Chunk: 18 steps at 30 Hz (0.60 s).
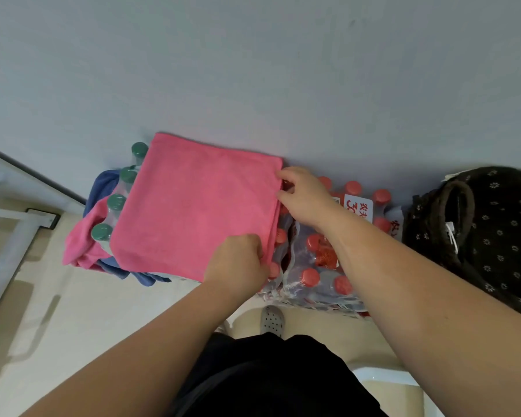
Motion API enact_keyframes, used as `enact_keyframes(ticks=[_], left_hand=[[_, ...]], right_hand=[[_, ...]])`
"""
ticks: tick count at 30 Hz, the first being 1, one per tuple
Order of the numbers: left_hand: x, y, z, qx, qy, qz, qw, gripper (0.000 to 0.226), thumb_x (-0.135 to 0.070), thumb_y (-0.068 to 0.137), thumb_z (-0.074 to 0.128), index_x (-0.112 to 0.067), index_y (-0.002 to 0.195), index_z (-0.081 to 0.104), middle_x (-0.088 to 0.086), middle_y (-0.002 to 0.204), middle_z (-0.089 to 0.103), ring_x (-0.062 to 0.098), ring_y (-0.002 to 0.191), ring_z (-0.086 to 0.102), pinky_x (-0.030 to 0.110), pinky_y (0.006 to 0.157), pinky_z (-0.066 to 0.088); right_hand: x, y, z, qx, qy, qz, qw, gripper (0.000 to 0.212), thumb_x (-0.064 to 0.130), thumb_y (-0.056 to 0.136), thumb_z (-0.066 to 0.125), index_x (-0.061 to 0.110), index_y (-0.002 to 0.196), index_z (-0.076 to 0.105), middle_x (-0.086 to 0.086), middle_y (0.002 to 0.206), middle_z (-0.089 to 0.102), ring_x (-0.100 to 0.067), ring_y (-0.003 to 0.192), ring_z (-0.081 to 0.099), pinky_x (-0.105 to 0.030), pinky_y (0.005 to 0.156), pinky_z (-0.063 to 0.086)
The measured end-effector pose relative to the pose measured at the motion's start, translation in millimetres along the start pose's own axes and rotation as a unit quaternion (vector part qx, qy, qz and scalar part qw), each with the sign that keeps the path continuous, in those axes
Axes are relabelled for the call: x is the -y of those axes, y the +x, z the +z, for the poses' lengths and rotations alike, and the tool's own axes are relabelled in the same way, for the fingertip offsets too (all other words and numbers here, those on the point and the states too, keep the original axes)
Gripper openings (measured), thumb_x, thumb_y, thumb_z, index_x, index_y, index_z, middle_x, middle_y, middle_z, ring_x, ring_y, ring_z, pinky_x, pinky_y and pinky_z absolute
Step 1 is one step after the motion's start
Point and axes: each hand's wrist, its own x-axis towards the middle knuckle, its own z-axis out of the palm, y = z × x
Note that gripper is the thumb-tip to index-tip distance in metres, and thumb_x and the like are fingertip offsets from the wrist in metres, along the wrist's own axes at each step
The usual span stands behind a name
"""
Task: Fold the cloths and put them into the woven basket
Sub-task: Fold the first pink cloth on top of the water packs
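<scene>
At far left a white rack [9,251] stands on the floor. Crumpled blue and pink cloths [85,236] lie beside green-capped bottles [115,203]. A folded pink cloth [193,206] lies flat on those bottles. The left hand [238,260] pinches its near right corner; the right hand [304,197] pinches its far right corner, above red-capped bottles [316,266]. A dark flowered bag [478,230] sits at right.

A folded cloth [193,206] lies on a pack of bottles [115,203]; another pack [319,260] stands right of it, a bag [487,236] further right.
</scene>
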Motion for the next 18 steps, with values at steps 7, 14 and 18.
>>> enact_keyframes(ticks=[7,14,18], left_hand=[[-6.4,-8.6,-21.2,-0.049,-0.019,-0.011,0.999,0.004,-0.016,0.067,0.066,-0.019,0.069,0.064,-0.005,0.067,0.065,0.016,0.058,0.060,0.019,0.041,0.038],[-17.8,-11.9,-7.0,-0.043,-0.047,-0.011,0.998,0.010,-0.014,0.068,0.069,-0.018,0.066,0.060,-0.004,0.053,0.064,0.011,0.056,0.061,0.024,0.050,0.045],[-9.0,-8.0,6.9,-0.022,-0.045,-0.015,0.999,0.006,-0.026,0.077,0.070,-0.022,0.073,0.067,-0.009,0.066,0.067,0.008,0.065,0.061,0.021,0.055,0.043]], right_hand=[[3.1,-0.5,-8.9,-0.047,0.033,-0.034,0.998,0.045,0.018,0.097,0.056,0.013,0.142,0.052,-0.001,0.147,0.045,-0.017,0.123,0.053,-0.025,0.106,0.037],[-5.7,-3.2,-9.7,-0.037,0.004,-0.014,0.999,0.046,0.021,0.096,0.058,0.010,0.140,0.053,-0.006,0.144,0.048,-0.021,0.126,0.052,-0.030,0.108,0.037],[-5.7,-5.7,-4.2,0.004,-0.042,-0.016,0.999,0.055,0.021,0.093,0.060,0.009,0.145,0.047,-0.007,0.151,0.038,-0.022,0.136,0.041,-0.026,0.110,0.028]])
